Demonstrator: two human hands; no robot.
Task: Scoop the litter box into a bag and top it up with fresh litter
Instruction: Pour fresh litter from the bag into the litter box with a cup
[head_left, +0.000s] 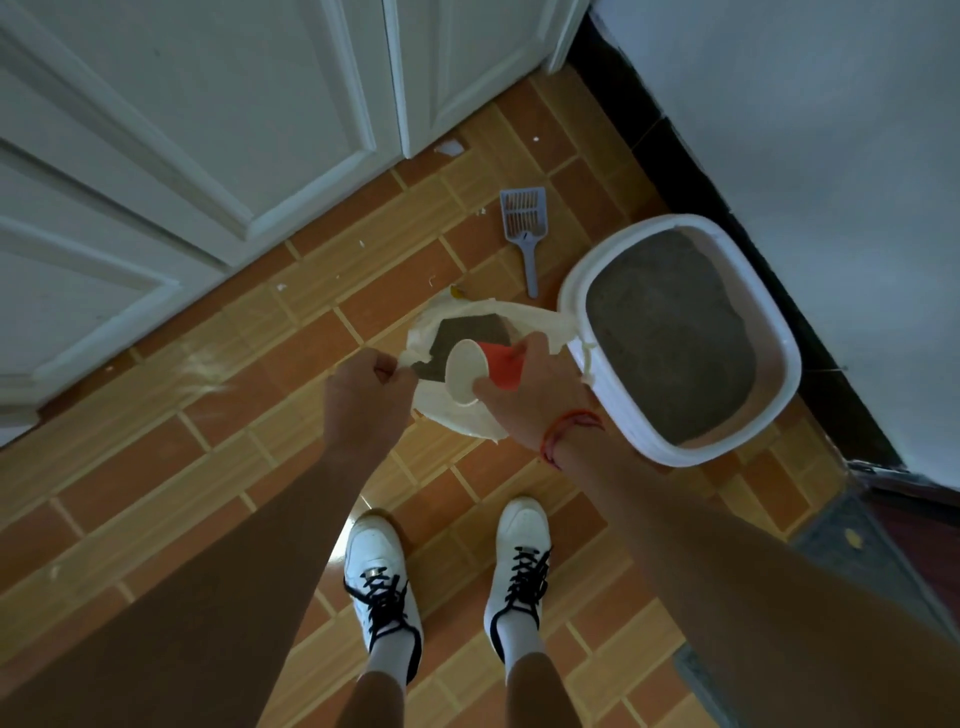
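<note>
Fingers (537, 347) of the right hand (530, 400) curl around a paper cup (480, 371), red outside and white inside, with the thumb under its rim. The cup lies on its side over the open bag (452, 410), just left of the litter box (613, 395), and its inside looks empty. Fingers (387, 371) of the left hand (369, 389) pinch the bag's far-left edge, holding its mouth open. Both arms reach straight down and forward from a standing person, whose white shoes are on the tiled floor (156, 467) nearer the viewer than the box.

The bag sits on the floor touching the box's left wall, and grey litter (462, 332) shows inside it. The box itself holds a dark bed of litter (670, 338). A grey scoop (524, 223) lies on the floor beyond the bag, near the box's far-left corner.

Likely risks: the soft bag is held at only one edge, so its mouth may sag shut or slump and spill litter on the floor. A full cup carried sideways like this would shed grains between bag and box. Pulling the pinched edge too hard could tear the thin plastic.
</note>
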